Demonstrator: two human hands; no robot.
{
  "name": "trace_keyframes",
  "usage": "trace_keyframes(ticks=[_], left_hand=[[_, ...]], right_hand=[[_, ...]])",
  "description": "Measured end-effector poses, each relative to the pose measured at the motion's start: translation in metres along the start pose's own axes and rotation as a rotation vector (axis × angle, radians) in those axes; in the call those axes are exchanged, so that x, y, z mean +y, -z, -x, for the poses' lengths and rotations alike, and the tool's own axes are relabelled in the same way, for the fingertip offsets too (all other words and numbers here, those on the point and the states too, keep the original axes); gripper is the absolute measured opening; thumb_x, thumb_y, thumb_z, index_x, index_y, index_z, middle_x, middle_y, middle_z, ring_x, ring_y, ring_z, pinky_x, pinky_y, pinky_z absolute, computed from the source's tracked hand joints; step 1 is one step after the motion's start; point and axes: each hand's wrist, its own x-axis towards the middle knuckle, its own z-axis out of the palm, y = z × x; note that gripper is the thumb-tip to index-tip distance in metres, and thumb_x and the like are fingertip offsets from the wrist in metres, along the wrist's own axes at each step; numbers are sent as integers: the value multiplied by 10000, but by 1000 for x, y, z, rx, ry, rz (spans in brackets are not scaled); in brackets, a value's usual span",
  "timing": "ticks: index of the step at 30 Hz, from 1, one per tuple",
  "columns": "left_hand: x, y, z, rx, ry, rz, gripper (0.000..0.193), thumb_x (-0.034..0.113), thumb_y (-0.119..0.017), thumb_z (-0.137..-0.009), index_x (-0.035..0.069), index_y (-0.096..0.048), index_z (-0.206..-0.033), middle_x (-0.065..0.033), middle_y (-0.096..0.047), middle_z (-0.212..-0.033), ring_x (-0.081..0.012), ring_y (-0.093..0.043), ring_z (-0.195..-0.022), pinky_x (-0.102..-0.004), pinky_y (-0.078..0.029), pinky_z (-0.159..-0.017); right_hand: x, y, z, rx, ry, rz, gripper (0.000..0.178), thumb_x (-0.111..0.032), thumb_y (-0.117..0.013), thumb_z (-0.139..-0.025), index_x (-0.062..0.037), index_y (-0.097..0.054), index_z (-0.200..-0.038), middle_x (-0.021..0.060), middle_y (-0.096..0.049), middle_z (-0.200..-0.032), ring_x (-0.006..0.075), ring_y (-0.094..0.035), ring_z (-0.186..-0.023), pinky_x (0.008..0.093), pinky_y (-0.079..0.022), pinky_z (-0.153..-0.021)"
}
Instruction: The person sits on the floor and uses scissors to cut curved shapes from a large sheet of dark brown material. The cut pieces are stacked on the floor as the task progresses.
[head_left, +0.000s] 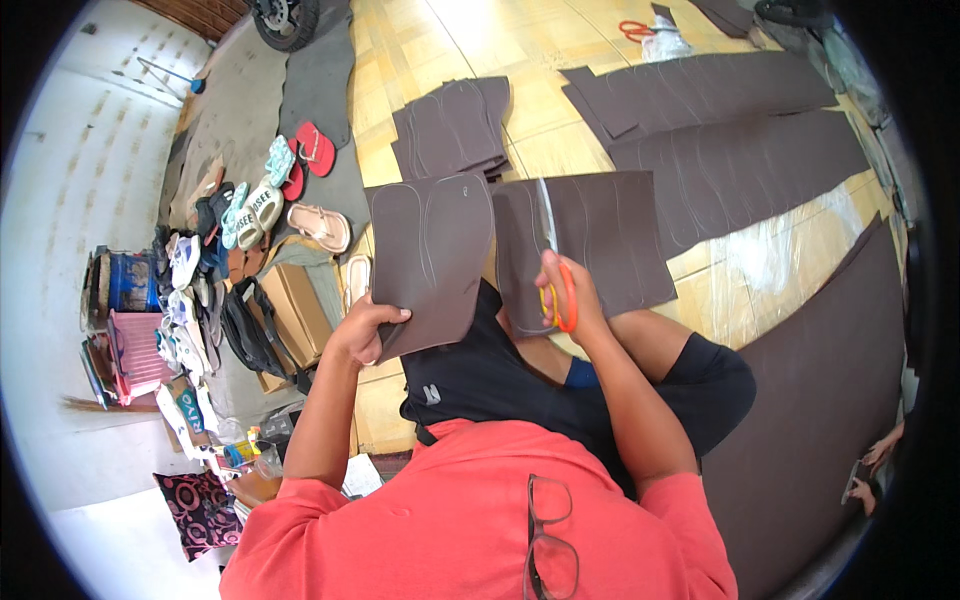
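A glossy yellow wooden floor [440, 50] is seen, brightly lit, with sheen on its boards. A grey mat [320, 80] is laid along its left edge, beside a pale concrete surface [90, 150]. Sandals and slippers [270, 190] are scattered over the mat, and a cardboard box [300, 310] is set near them. A blue crate [125, 280] and a pink basket [135, 350] are placed further left. A patterned cushion [200, 510] lies at the lower left. A wheel [285, 20] is visible at the top.

One head-worn fisheye view looks steeply down, close over the lap.
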Motion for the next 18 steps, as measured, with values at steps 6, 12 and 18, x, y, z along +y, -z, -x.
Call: trace_keyframes(ticks=[6,12,18], left_hand=[[80,5,-101,-155,-122,-80,466,71,-664,-809,-40,-500,-1231,-127,-632,-1051,-237,-640,-972,-382,-544,-821],[47,-11,-191,415,-419,-345,541,324,-651,-888,-45,-477,-1244,-98,-570,-878,-167,-554,-756,-312,-496,-647],[-58,-87,-133,-312,-31,-578,531,315,-670,-896,-27,-495,-1264,-132,-607,-1115,-196,-604,-951,-288,-524,-730]], right_hand=[[30,39,25,127,-8,-93,517,-513,-518,-946,-14,-542,-814,28,-443,-544,123,-442,-388,267,-418,-360],[63,66,53,251,-5,-48,495,-479,-519,-957,-7,-548,-811,22,-442,-538,120,-429,-372,267,-410,-344],[85,81,54,367,-49,-104,471,-452,-548,-954,-3,-563,-813,18,-451,-543,111,-439,-377,257,-394,-341]])
